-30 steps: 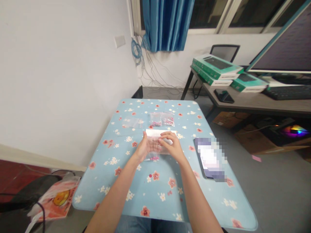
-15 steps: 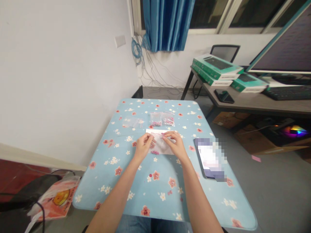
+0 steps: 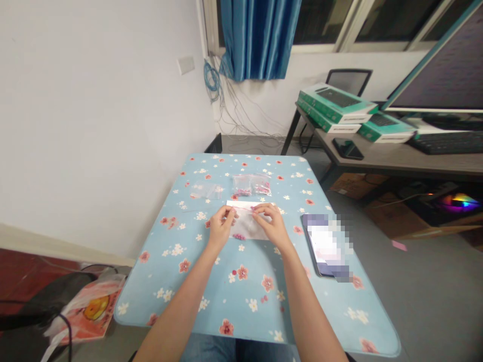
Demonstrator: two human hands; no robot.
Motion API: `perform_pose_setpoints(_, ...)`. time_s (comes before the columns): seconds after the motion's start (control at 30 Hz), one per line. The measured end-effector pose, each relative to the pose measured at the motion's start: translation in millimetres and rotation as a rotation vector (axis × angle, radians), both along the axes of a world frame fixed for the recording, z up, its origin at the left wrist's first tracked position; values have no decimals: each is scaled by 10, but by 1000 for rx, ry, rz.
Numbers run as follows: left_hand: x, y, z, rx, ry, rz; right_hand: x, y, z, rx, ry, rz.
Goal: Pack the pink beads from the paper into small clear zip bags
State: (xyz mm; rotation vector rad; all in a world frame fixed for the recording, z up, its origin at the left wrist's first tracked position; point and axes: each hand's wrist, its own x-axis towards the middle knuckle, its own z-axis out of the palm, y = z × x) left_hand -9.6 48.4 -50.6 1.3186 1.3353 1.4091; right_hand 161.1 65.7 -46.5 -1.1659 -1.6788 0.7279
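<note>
My left hand [image 3: 221, 224] pinches the left end of a small clear zip bag [image 3: 245, 218], its fingers closed. My right hand [image 3: 273, 224] grips the same bag near the right end of its pink zip line. The bag is stretched between the two hands over a white sheet [image 3: 260, 234]. Pink bead-like pieces [image 3: 239, 237] gather low in the bag, close to the sheet's front edge. Two clear bags, a left one [image 3: 242, 184] and a right one [image 3: 261, 184], lie beyond my hands with similar pink pieces in them. The fingertips partly hide the zip line.
Several flat clear bags [image 3: 206, 190] lie at the left on the flowered tablecloth [image 3: 181, 291]. On the right rests a phone [image 3: 324, 246] with a lit screen. Beside it stands a desk [image 3: 392, 160] with keyboard boxes [image 3: 335, 108], a keyboard and a monitor.
My left hand has shifted slightly up and its fingers sit closer to the bag's top edge. The pink pieces have moved a little to the left. My right hand stays almost still.
</note>
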Motion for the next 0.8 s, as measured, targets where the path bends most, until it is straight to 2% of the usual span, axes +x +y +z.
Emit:
perform_pose_setpoints(0.3,16,-4,22,-8,-33,-4,-33,-22,11,15,-13,1)
perform_pose_setpoints(0.6,27,11,-17,-8,-58,-48,-53,-46,37,9,-11,4)
perform_pose_setpoints(0.8,23,9,-18,2,-53,-75,-81,-61,63,24,-6,53)
